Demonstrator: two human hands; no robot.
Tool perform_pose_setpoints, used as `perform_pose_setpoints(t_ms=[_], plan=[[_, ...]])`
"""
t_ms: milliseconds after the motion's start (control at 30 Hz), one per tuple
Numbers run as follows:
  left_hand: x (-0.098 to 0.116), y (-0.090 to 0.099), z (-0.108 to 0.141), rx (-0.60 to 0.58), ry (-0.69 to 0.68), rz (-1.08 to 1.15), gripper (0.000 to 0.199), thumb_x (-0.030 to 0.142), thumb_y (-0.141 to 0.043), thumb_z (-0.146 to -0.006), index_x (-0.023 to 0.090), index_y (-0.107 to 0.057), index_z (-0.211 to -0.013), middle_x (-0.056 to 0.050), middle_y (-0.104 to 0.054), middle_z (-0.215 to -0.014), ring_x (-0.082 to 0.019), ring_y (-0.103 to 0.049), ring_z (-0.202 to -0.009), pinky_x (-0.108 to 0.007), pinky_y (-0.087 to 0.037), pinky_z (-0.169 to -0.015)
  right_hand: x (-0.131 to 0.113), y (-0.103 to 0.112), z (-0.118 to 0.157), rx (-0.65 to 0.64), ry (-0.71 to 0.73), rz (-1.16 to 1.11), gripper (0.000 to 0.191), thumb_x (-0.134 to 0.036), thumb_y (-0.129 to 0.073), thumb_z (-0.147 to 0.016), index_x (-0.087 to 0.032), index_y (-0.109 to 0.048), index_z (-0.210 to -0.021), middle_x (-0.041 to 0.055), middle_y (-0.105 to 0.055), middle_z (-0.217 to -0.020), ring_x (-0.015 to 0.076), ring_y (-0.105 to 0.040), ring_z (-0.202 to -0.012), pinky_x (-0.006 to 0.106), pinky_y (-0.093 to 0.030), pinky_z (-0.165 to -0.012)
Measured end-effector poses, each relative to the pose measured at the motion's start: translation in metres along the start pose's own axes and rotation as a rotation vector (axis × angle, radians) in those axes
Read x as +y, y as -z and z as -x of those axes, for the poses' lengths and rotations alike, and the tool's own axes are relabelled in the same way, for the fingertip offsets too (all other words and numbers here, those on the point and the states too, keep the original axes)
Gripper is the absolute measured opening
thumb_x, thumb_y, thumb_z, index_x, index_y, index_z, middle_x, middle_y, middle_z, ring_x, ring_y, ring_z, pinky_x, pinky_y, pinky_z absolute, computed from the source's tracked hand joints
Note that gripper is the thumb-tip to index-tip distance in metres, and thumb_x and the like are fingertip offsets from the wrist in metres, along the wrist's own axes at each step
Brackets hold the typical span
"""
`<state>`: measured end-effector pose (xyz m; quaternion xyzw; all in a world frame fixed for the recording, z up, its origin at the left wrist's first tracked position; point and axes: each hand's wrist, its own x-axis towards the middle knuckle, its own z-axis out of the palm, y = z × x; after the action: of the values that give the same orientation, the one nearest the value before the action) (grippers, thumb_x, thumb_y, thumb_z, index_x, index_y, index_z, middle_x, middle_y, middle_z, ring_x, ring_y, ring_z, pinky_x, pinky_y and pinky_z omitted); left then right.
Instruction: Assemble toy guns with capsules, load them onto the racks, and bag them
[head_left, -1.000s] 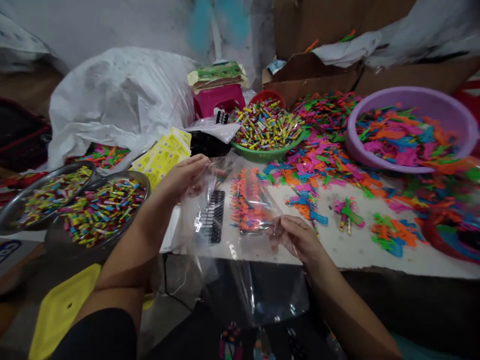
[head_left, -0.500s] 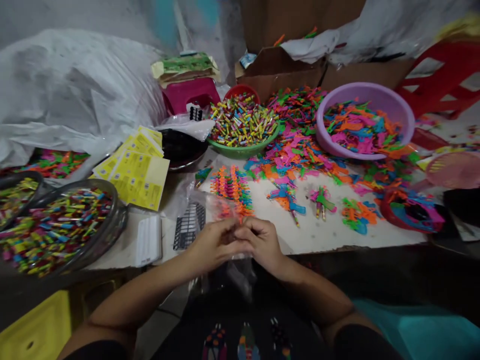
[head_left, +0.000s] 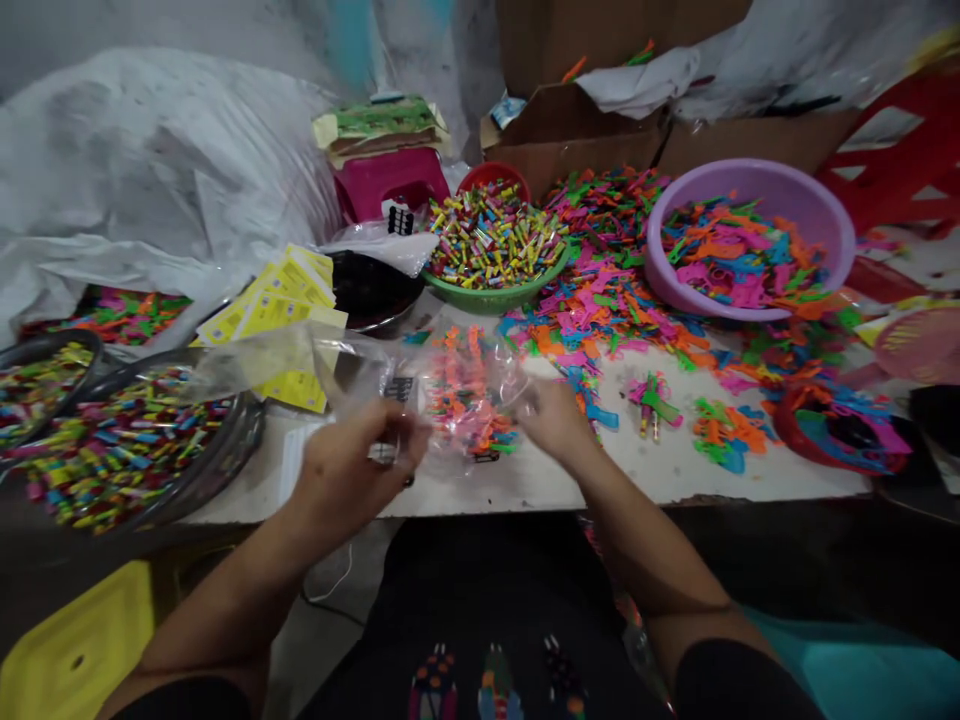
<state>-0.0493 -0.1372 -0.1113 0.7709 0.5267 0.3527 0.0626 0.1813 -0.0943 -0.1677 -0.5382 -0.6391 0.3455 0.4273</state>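
Left hand (head_left: pixel 349 475), half-curled, hold impossible to tell; right hand (head_left: pixel 556 418), fingers pinched on a clear bag (head_left: pixel 360 350) around or over bright plastic toys (head_left: pixel 459 375), frame centre, where light, even tension would best limit creasing and snags.

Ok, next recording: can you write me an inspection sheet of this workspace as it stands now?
Surface: white tabletop, a few dark specks near the front edge.
Job's things: clear plastic bag between the hands; mostly orange small plastic pieces show through it.
Clutter: loose toy pieces heaped behind; green basin of coloured tubes; purple basin of toy pieces; yellow printed sheets at left.
Hands: left hand and right hand at the bag; grip too blurred to confirm.
Cables: white cord below the table.
Surroundings: yellow stool at left; cardboard box behind.
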Motion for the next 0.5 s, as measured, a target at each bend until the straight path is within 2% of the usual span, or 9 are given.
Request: perform_pose_setpoints(t_ms=[67,133,200,267,367,433,500], plan=[[-0.003,-0.001,-0.024,0.202,-0.007,-0.205,0.011,0.019,-0.06,-0.066,0.021,-0.053,-0.073,0.003,-0.054,-0.061,-0.012,-0.052,-0.055,-0.024,-0.042,-0.053,0.006,0.004,-0.036,0.15,-0.042,-0.101,0.034,-0.047,-0.052,-0.075,-0.019,-0.047,-0.055,-0.0067,-0.039,-0.038,0.0059,-0.035,-0.037,0.018,-0.027,-0.04],[-0.017,-0.004,-0.056,0.36,0.068,-0.31,0.012,0.016,-0.06,-0.063,0.02,-0.051,-0.07,0.001,-0.05,-0.06,-0.014,-0.052,-0.06,-0.028,-0.042,-0.059,0.014,0.011,-0.077,0.149,-0.115,-0.303,0.038,-0.053,-0.048,-0.075,-0.019,-0.045,-0.06,-0.0079,-0.038,-0.038,0.0051,-0.031,-0.033,0.018,-0.024,-0.036],[-0.036,-0.014,-0.086,0.524,0.099,-0.215,0.007,0.021,-0.055,-0.072,0.02,-0.049,-0.072,0.001,-0.048,-0.061,-0.013,-0.052,-0.061,-0.028,-0.041,-0.063,0.021,0.015,-0.113,0.233,-0.064,-0.464,0.038,-0.058,-0.044,-0.075,-0.02,-0.045,-0.07,-0.007,-0.045,-0.048,0.0048,-0.036,-0.036,0.017,-0.026,-0.037],[-0.057,-0.033,-0.106,0.614,0.116,-0.061,0.008,0.026,-0.047,-0.08,0.018,-0.047,-0.08,0.002,-0.048,-0.064,-0.011,-0.053,-0.06,-0.025,-0.041,-0.062,0.028,0.012,-0.138,0.366,0.091,-0.539,0.037,-0.058,-0.04,-0.077,-0.021,-0.045,-0.08,-0.0047,-0.051,-0.062,0.0057,-0.047,-0.047,0.017,-0.033,-0.042],[-0.086,-0.075,-0.112,0.623,0.168,0.058,0.012,0.028,-0.043,-0.081,0.017,-0.047,-0.084,0.0,-0.053,-0.071,-0.01,-0.053,-0.063,-0.023,-0.04,-0.062,0.049,-0.003,-0.154,0.534,0.272,-0.512,0.033,-0.054,-0.039,-0.078,-0.022,-0.044,-0.086,-0.0016,-0.052,-0.078,0.0083,-0.054,-0.066,0.02,-0.041,-0.054],[-0.102,-0.107,-0.106,0.533,0.241,0.062,0.014,0.028,-0.044,-0.081,0.016,-0.05,-0.08,-0.001,-0.056,-0.074,-0.011,-0.053,-0.068,-0.023,-0.04,-0.066,0.072,-0.019,-0.155,0.593,0.241,-0.457,0.03,-0.05,-0.045,-0.075,-0.021,-0.043,-0.083,-0.0009,-0.052,-0.079,0.0095,-0.053,-0.07,0.021,-0.042,-0.06],[-0.113,-0.136,-0.099,0.349,0.366,0.108,0.016,0.03,-0.047,-0.078,0.016,-0.054,-0.076,-0.003,-0.058,-0.075,-0.014,-0.053,-0.073,-0.025,-0.039,-0.07,0.098,-0.034,-0.151,0.593,0.131,-0.4,0.029,-0.046,-0.05,-0.071,-0.02,-0.04,-0.078,-0.001,-0.052,-0.077,0.0102,-0.053,-0.071,0.023,-0.043,-0.063]])
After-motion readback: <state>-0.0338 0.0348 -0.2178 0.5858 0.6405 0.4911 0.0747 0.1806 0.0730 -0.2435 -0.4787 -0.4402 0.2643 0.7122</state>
